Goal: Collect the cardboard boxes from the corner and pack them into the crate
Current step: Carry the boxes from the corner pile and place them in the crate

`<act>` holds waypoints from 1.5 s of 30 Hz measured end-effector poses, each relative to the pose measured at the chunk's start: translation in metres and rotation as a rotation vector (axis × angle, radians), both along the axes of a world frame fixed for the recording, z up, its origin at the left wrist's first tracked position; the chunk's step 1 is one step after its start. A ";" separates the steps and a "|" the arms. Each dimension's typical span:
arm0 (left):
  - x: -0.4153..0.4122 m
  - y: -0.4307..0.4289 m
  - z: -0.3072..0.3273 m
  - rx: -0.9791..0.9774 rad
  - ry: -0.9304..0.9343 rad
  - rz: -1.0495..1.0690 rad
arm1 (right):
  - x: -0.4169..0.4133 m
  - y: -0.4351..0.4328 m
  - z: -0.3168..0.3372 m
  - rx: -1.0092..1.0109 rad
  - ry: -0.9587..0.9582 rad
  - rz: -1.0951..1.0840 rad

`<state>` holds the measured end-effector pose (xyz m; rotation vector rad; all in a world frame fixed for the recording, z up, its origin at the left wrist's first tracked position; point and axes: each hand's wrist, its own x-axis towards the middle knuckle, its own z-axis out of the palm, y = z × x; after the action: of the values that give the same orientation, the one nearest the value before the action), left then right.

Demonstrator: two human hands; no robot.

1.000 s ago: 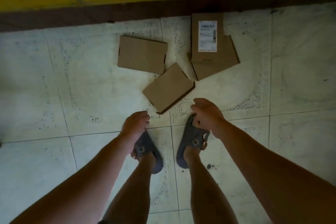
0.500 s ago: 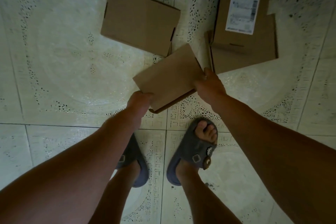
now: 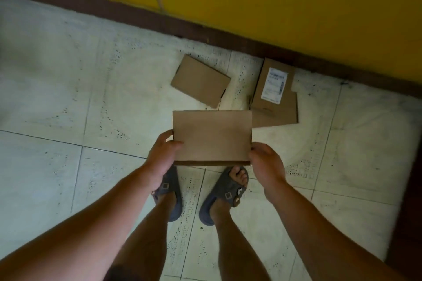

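Cardboard box now raised between left hand and right hand.

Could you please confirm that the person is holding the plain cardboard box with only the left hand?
Not quite: the head view shows the plain cardboard box held with both hands, the left hand at its left edge and the right hand at its right.
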<state>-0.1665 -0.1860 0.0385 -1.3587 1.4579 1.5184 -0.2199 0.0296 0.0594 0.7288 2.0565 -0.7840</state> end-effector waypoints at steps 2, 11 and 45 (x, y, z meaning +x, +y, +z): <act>0.003 -0.011 0.054 -0.003 0.055 -0.018 | 0.003 -0.012 0.057 -0.017 0.044 -0.054; 0.051 -0.047 0.270 -0.113 0.271 0.175 | 0.014 -0.056 0.252 -0.130 0.220 0.101; 0.397 -0.463 0.449 -0.355 0.369 0.849 | 0.253 -0.552 0.416 -0.453 0.315 0.496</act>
<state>0.2305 -0.6485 0.4877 -2.1840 1.4917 2.1880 0.0326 -0.5228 0.4751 -0.1648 2.0884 -1.0595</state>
